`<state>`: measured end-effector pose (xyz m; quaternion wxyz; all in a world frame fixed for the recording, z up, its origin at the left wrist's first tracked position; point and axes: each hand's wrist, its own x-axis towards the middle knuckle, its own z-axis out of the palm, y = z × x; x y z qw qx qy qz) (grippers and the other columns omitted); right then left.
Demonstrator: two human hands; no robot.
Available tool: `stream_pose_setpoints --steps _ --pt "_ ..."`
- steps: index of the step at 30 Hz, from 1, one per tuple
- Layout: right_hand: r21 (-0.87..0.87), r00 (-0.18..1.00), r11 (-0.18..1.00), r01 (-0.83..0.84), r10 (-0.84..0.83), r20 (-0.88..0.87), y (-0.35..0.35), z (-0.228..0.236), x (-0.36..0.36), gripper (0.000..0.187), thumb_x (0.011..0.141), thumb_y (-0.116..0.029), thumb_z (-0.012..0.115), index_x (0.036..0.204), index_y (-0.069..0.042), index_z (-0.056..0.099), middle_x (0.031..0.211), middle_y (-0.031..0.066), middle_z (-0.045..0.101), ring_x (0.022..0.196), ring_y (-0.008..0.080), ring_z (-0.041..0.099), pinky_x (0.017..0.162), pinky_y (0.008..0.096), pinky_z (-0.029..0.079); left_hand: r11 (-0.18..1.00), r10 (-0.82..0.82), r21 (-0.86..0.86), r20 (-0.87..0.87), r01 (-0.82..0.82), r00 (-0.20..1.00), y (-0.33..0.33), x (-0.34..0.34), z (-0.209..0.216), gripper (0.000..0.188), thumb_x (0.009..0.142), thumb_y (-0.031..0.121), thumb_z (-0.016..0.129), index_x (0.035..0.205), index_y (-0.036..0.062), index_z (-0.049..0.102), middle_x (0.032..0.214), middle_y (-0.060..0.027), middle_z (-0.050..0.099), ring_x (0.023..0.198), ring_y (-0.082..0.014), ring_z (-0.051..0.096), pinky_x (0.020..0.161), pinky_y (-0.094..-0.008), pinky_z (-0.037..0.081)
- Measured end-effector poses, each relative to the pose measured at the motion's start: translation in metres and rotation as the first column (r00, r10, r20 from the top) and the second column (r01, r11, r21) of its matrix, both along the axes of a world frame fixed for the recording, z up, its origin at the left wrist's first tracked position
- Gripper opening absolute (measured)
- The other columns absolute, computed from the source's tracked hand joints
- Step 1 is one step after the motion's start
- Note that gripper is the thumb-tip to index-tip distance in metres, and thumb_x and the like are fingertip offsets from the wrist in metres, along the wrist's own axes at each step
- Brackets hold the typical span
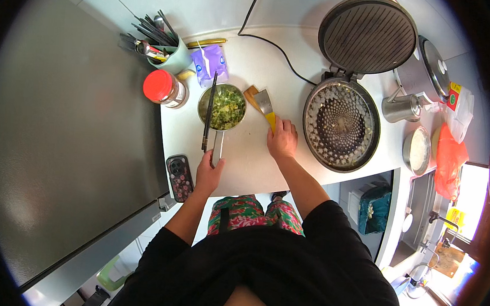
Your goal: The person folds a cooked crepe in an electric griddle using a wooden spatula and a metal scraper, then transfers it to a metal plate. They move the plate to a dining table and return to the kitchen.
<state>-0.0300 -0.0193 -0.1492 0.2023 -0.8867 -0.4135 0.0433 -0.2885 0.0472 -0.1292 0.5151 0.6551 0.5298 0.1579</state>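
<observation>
Beside the clenched right hand [282,139] gripping a spatula [265,105], the left hand [209,172] grasps the full saucepan [222,108]; the open griddle [341,125] seems unfilled.

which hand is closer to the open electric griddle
Right. The right hand, gripping a yellow-handled spatula, sits just left of the griddle. The left hand holds the saucepan handle, farther left, across the counter.

White counter [244,158] — pan [222,108], phone [179,177], jar [165,88], griddle [341,125].
</observation>
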Motion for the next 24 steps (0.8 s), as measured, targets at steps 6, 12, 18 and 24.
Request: stream_pose_setpoints --steps 6,12,18,24 --pt "-0.07 0.999 0.997 0.012 -0.015 -0.042 0.006 -0.003 0.001 0.042 0.086 -0.022 0.067 0.125 -0.011 0.058 0.117 0.0102 0.057 0.112 0.0322 0.054 0.096 0.0469 0.046 0.998 0.003 -0.06 0.015 -0.002 1.0 -0.001 -0.001 0.008 0.047 0.091 0.016 0.07 0.132 0.0013 0.054 0.094 -0.0035 0.064 0.07 -0.0096 0.054 0.064 -0.0276 0.047" --pt "0.001 0.997 0.999 -0.041 0.041 -0.061 0.0 0.012 -0.008 0.052 0.085 -0.027 0.069 0.131 -0.007 0.056 0.129 0.012 0.052 0.119 0.0331 0.049 0.103 0.0465 0.043 0.99 0.079 -0.125 0.087 -0.068 0.993 -0.014 -0.026 0.006 0.055 0.092 0.009 0.068 0.14 -0.0024 0.044 0.122 -0.0133 0.058 0.104 -0.0219 0.061 0.091 -0.0323 0.051" --pt "0.312 0.957 0.928 -0.202 0.254 -0.137 -0.058 0.056 -0.029 0.032 0.082 -0.022 0.072 0.108 -0.009 0.061 0.111 0.0124 0.057 0.105 0.0336 0.057 0.092 0.0441 0.049 0.947 0.131 0.303 -0.049 -0.111 0.99 -0.037 -0.048 0.044 0.042 0.092 0.013 0.068 0.127 -0.0021 0.049 0.111 -0.0141 0.05 0.099 -0.0248 0.05 0.085 -0.0384 0.046" --pt "0.12 0.965 0.992 0.023 0.009 -0.261 -0.173 0.082 -0.017 0.03 0.098 -0.029 0.058 0.074 -0.01 0.06 0.066 0.0091 0.061 0.07 0.0314 0.062 0.075 0.0426 0.044 0.73 -0.436 0.546 -0.09 0.411 0.895 -0.051 0.009 0.094 0.029 0.096 0.012 0.061 0.074 0.0 0.046 0.075 -0.0106 0.049 0.083 -0.0323 0.049 0.073 -0.0449 0.038"
